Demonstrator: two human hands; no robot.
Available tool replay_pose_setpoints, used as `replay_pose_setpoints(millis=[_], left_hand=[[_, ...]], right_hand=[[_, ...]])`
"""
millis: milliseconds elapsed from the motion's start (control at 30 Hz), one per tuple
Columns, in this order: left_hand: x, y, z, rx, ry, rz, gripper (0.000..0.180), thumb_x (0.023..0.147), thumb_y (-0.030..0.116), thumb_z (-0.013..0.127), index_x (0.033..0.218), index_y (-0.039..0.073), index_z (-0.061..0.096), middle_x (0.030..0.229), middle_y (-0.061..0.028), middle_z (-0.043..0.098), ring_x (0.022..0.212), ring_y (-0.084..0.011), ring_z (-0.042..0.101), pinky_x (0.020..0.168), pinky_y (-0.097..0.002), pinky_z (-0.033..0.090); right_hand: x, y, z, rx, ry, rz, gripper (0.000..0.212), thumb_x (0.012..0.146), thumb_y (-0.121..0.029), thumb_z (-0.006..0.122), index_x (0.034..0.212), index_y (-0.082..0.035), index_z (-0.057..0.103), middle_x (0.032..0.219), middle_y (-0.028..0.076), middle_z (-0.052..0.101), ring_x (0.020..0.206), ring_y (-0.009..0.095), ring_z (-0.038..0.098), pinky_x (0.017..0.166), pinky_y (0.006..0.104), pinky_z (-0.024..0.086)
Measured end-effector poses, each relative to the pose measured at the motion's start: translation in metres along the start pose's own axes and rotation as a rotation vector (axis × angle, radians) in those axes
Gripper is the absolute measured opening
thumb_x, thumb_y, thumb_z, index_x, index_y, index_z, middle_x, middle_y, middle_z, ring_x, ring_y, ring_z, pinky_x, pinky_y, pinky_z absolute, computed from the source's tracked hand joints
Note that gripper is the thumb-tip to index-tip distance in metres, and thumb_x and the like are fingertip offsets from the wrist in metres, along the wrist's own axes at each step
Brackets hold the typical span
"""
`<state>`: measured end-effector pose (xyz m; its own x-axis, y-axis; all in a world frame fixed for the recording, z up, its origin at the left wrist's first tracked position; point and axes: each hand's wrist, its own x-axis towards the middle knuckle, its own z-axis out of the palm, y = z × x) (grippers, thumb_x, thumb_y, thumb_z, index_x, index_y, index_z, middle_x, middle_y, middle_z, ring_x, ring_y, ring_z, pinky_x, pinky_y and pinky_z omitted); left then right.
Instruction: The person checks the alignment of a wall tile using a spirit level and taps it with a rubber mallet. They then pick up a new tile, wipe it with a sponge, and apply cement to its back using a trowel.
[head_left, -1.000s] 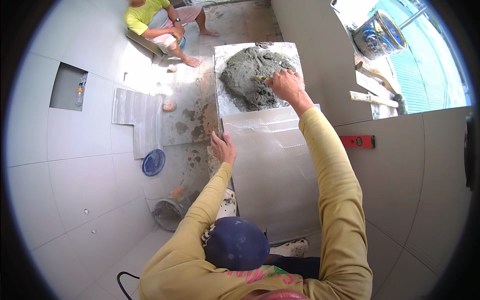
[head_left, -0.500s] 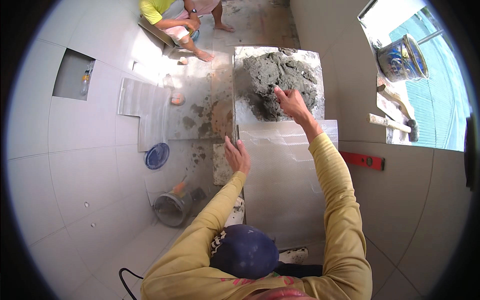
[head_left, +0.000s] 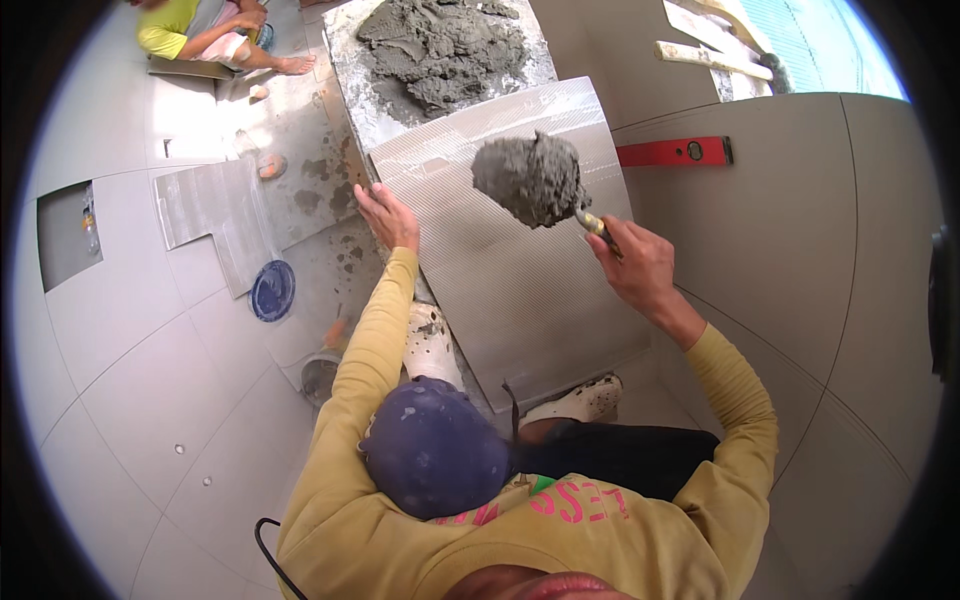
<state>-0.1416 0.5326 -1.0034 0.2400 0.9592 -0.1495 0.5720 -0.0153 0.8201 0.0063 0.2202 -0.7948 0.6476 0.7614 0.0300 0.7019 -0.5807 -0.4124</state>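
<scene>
My right hand (head_left: 640, 262) is wrapped round the handle of a trowel (head_left: 596, 226). A thick lump of wet grey mortar (head_left: 535, 180) covers its blade, held over a large tile (head_left: 510, 300) whose ridged face is up. My left hand (head_left: 390, 218) rests at the tile's left edge, fingers stretched out, holding nothing. Beyond the tile's far edge, a heap of grey mortar (head_left: 440, 50) sits on a pale, mortar-smeared board (head_left: 362, 98).
At the right wall lies a red spirit level (head_left: 675, 152); a hammer (head_left: 715, 60) rests on the window ledge above it. Leftward are an L-shaped tile piece (head_left: 215, 215), a blue lid (head_left: 272, 290) and a bucket (head_left: 320, 375). Another person (head_left: 215, 30) sits at the far left.
My right hand has come back from the mortar heap to above the tile, with the trowel now loaded. The view has turned, and my left hand stays by the tile's edge.
</scene>
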Motion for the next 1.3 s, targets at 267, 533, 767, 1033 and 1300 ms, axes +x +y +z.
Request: replay_pose_setpoints(millis=[267, 533, 767, 1033, 1300], left_hand=[[-0.004, 0.003, 0.004, 0.054, 0.013, 0.014, 0.072, 0.109, 0.049, 0.031, 0.154, -0.006, 0.025, 0.145, -0.0271, 0.046, 0.135, -0.0416, 0.045, 0.112, -0.0473, 0.037], [-0.004, 0.001, 0.003, 0.038, 0.039, 0.016, 0.071, 0.108, 0.049, 0.032, 0.155, -0.004, 0.027, 0.144, -0.0272, 0.047, 0.134, -0.0415, 0.046, 0.112, -0.0474, 0.037], [-0.009, 0.002, 0.008, 0.069, 0.013, 0.035, 0.072, 0.108, 0.051, 0.031, 0.154, -0.004, 0.028, 0.144, -0.0285, 0.046, 0.133, -0.0428, 0.046, 0.112, -0.0486, 0.037], [-0.002, -0.001, 0.015, 0.076, 0.025, 0.062, 0.074, 0.108, 0.052, 0.030, 0.154, -0.005, 0.028, 0.144, -0.0285, 0.048, 0.134, -0.0439, 0.045, 0.112, -0.0488, 0.037], [-0.001, 0.000, 0.006, 0.094, 0.012, 0.051, 0.073, 0.108, 0.051, 0.030, 0.155, -0.006, 0.026, 0.147, -0.0276, 0.046, 0.135, -0.0421, 0.044, 0.114, -0.0478, 0.036]], right_hand=[[-0.110, 0.008, -0.017, -0.099, 0.047, -0.140, 0.036, 0.082, -0.014, 0.076, 0.116, -0.007, 0.065, 0.081, 0.005, 0.062, 0.073, 0.021, 0.064, 0.059, 0.0356, 0.050], [-0.141, 0.026, -0.049, -0.174, -0.207, -0.002, 0.027, 0.093, -0.029, 0.070, 0.115, -0.014, 0.065, 0.073, 0.005, 0.055, 0.060, 0.021, 0.060, 0.050, 0.0357, 0.048], [-0.118, 0.088, 0.008, -0.461, -0.142, -0.332, 0.029, 0.096, -0.045, 0.065, 0.105, -0.018, 0.063, 0.062, 0.003, 0.050, 0.052, 0.019, 0.058, 0.045, 0.0354, 0.047], [-0.078, 0.074, 0.065, 0.224, -0.272, 0.315, 0.042, 0.104, -0.049, 0.055, 0.101, -0.009, 0.065, 0.058, 0.005, 0.054, 0.045, 0.014, 0.045, 0.041, 0.0302, 0.040], [-0.094, 0.045, -0.006, 0.836, -0.640, 0.951, 0.053, 0.105, -0.052, 0.051, 0.098, -0.002, 0.065, 0.061, -0.001, 0.045, 0.047, 0.007, 0.041, 0.040, 0.0282, 0.034]])
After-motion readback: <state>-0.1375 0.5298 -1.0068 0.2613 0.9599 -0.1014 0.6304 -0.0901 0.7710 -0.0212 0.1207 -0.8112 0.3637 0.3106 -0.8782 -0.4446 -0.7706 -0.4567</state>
